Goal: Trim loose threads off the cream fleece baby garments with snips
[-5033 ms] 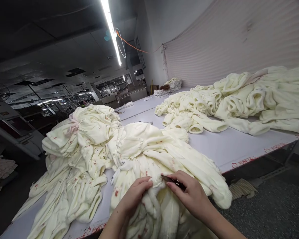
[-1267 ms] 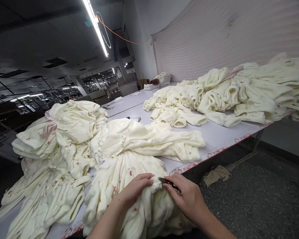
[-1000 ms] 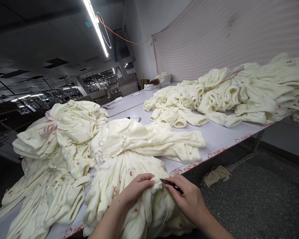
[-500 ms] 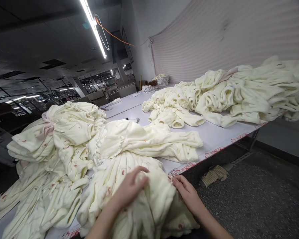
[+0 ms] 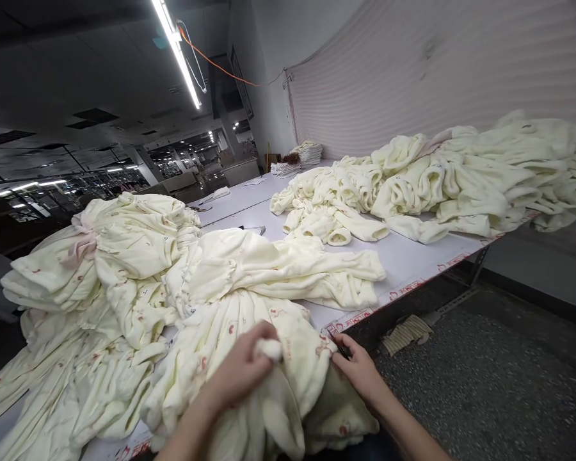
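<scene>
A cream fleece garment point(image 5: 249, 320) with a small reddish print lies gathered before me and droops over the table's front edge. My left hand point(image 5: 247, 362) is closed on it, a pale fold of cloth poking out between thumb and fingers. At the garment's right side, my right hand point(image 5: 358, 365) is closed around a small dark pointed tool point(image 5: 340, 347), which looks like thread snips but is mostly hidden by the fingers. Its tip is close to the cloth. Just beyond lies a cream sleeve point(image 5: 336, 275), stretched to the right.
Cream garments with pink parts are heaped at left point(image 5: 134, 237), and another long heap point(image 5: 413, 179) runs along the table's right side. A dark tool point(image 5: 254, 229) lies mid-table point(image 5: 403, 256). Folded stacks point(image 5: 310, 153) stand far back. A striped cloth point(image 5: 407, 335) is on the floor.
My left hand has closed on a fold of the garment and lifted it slightly. The dark tool in my right hand now shows more clearly. The view has shifted a little.
</scene>
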Tool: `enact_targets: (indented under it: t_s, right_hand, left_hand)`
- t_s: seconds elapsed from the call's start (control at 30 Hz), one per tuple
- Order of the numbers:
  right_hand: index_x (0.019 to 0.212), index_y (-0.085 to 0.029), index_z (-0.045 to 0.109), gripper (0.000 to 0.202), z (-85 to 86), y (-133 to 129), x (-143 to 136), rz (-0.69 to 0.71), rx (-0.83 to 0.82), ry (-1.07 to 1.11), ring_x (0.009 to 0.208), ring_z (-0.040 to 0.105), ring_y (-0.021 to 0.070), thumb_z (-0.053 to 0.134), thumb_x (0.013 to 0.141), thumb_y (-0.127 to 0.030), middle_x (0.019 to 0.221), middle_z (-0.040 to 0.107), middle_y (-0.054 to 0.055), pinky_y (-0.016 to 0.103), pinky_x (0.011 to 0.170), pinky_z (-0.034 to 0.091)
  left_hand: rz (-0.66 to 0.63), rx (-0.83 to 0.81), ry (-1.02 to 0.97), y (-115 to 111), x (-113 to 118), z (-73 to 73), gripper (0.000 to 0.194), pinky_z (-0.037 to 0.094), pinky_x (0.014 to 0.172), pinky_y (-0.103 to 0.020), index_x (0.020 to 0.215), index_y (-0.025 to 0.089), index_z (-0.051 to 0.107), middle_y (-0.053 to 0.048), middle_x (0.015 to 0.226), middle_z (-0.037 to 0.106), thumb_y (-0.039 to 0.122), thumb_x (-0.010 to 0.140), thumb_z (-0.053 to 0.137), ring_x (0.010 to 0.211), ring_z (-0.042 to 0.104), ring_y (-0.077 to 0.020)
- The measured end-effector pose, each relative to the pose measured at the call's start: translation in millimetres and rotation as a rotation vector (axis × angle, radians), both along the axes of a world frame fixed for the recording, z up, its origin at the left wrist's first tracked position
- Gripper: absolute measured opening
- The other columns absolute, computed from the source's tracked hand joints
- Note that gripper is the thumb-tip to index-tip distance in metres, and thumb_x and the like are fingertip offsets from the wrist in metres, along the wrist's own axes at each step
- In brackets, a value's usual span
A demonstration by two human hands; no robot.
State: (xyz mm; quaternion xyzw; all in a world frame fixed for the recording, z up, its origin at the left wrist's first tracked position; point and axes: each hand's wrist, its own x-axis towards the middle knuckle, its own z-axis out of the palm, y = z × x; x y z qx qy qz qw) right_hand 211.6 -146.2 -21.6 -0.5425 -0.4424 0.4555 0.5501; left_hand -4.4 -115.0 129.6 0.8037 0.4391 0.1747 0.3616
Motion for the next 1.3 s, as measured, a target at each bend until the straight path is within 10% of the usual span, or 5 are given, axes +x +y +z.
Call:
enact_targets:
  t_s: [0.2,0.37,0.83,1.07,1.3]
  right_hand:
    - [0.081,-0.018,0.058,0.017,35.3,-9.0,-17.8,0.1,0.095,0.182,0.079,0.06,0.0192,0.061,0.076,-0.035,0.078,0.063,0.001,0.029,0.073,0.048]
    - [0.085,-0.02,0.057,0.008,44.4,-17.0,-7.6,0.097,0.15,-0.156,0.078,0.058,0.0179,0.057,0.077,-0.023,0.082,0.061,0.001,0.028,0.071,0.046]
    - [0.109,-0.026,0.056,0.032,51.7,-32.4,-15.4,0.11,0.128,-0.546,0.089,0.062,0.0209,0.059,0.077,-0.03,0.103,0.064,0.002,0.029,0.074,0.048]
    - [0.081,-0.021,0.053,0.005,54.1,0.3,-27.7,-0.067,0.207,-0.541,0.07,0.061,0.0187,0.05,0.077,-0.02,0.075,0.063,0.002,0.027,0.061,0.044]
    - [0.098,-0.024,0.061,0.018,75.6,-10.4,-29.1,0.186,0.289,-0.524,0.085,0.062,0.0191,0.058,0.083,-0.033,0.093,0.066,0.003,0.027,0.073,0.047]
  left_hand:
    - [-0.088,0.321,0.579,-20.2,53.9,-42.2,0.021,0.042,0.078,-0.039,0.084,0.019,0.058,-0.005,0.082,0.066,0.038,0.075,0.055,0.079,0.06,-0.0258]
    - [0.063,0.339,0.393,-19.8,41.5,-48.8,0.021,0.042,0.078,-0.033,0.088,0.02,0.057,-0.004,0.09,0.062,0.012,0.074,0.044,0.086,0.057,-0.021]
    - [0.223,0.113,-0.048,-25.9,13.0,-35.4,0.036,0.038,0.092,-0.032,0.107,0.02,0.057,-0.004,0.108,0.062,0.013,0.074,0.046,0.104,0.054,-0.0214]
    - [0.199,-0.476,-0.228,-2.2,3.9,-17.2,0.014,0.037,0.068,-0.024,0.07,0.017,0.061,0.002,0.067,0.057,0.026,0.076,0.051,0.071,0.051,-0.0155]
    - [0.31,-0.698,-0.531,0.1,-4.3,-25.4,0.016,0.037,0.065,-0.023,0.076,0.013,0.062,0.0,0.069,0.058,0.029,0.072,0.06,0.068,0.05,-0.0134]
